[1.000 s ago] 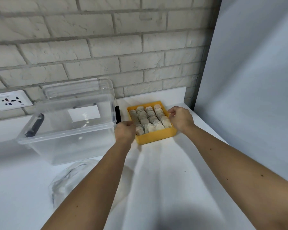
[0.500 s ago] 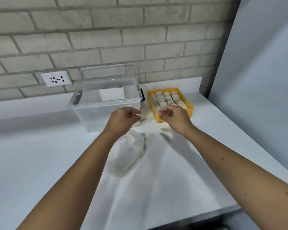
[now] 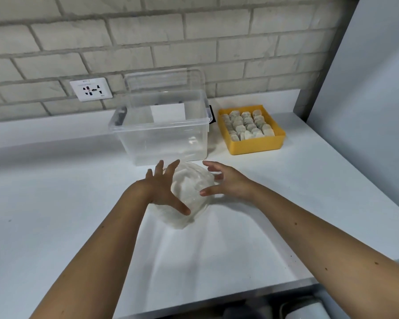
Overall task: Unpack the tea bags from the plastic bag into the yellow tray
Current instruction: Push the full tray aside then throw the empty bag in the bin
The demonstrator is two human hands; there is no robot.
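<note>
The white counter (image 3: 55, 203) carries a clear storage box (image 3: 161, 139) at the middle of its back edge. The yellow tray (image 3: 256, 146) sits just beside the box toward the back right corner, filled with rows of tea bags (image 3: 247, 125). A crumpled plastic bag (image 3: 189, 192) lies in front of the box, mid-counter. The left hand (image 3: 161, 187) and right hand (image 3: 228, 183) flank the bag, fingers spread, grasping nothing; contact is unclear.

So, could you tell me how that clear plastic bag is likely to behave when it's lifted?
The plastic bag looks thin and crumpled, so it will probably sag and fold rather than hold its shape. Nothing shows inside it, so it is likely very light. Its glossy film may be slippery.
</note>
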